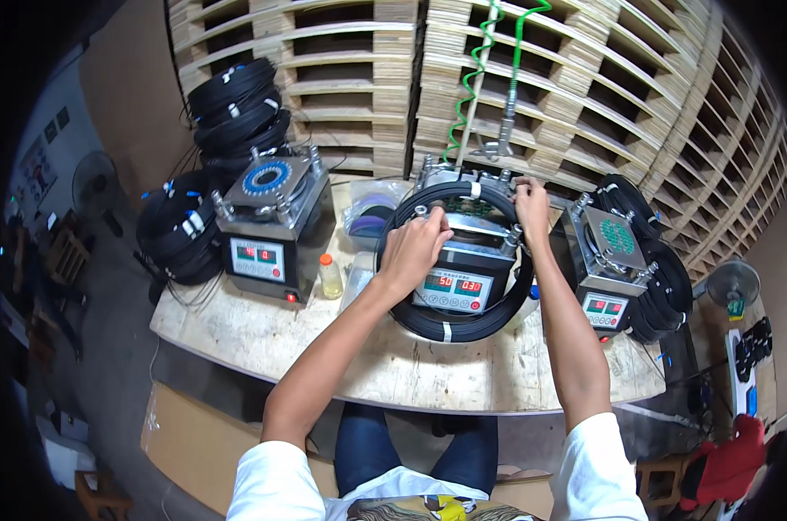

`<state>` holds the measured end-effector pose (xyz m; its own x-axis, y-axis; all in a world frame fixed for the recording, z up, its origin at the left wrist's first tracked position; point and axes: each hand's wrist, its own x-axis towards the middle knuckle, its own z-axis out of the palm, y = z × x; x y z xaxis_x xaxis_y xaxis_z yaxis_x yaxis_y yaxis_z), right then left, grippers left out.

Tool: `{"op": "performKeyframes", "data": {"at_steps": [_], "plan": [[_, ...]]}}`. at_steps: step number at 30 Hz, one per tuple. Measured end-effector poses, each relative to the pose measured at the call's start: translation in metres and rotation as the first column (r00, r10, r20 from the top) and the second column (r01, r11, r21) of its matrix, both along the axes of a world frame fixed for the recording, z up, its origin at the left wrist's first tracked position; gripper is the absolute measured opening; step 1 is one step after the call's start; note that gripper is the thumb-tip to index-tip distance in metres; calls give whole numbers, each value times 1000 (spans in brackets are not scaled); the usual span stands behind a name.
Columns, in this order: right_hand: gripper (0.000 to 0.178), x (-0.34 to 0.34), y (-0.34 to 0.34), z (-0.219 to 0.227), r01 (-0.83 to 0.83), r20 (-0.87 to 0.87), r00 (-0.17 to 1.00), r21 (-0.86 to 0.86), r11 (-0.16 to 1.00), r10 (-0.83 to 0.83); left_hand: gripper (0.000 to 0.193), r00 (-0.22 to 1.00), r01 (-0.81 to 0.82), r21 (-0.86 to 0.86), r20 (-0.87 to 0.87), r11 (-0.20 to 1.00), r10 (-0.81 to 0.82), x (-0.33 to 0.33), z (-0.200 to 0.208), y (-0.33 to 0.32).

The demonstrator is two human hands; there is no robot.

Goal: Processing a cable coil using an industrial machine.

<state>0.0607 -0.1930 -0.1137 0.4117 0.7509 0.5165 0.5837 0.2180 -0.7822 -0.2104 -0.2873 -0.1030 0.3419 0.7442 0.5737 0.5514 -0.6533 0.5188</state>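
Observation:
In front of me a black coil of cable (446, 333), bound with white bands, hangs around a metal-topped machine (430, 297) with a red digital display. My left hand (413, 250) is over the left part of the coil, beside a metal knob (421, 211) on the machine's top; its fingers are pinched together, and what they hold is hidden. At the machine's back right corner is my right hand (532, 207), fingers bent and closed near the metal posts; I cannot make out what is in them. Green dots show on the machine's top plate between my hands.
Similar machines stand left (259, 252) and right (603, 300), with stacked cable coils (237, 108) beside them. A small bottle with an orange cap (330, 276) stands on the wooden table (324, 347). Green coiled air hoses (473, 82) hang before stacked wooden pallets (341, 78).

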Motion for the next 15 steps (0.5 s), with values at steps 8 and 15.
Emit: {"op": "performKeyframes", "data": {"at_steps": [8, 15], "plan": [[31, -21, -100, 14, 292, 271, 923, -34, 956, -273, 83, 950, -290, 263, -37, 920, 310, -17, 1, 10], [25, -31, -150, -3, 117, -5, 993, -70, 991, -117, 84, 981, -194, 171, 60, 966, 186, -9, -28, 31]]}}
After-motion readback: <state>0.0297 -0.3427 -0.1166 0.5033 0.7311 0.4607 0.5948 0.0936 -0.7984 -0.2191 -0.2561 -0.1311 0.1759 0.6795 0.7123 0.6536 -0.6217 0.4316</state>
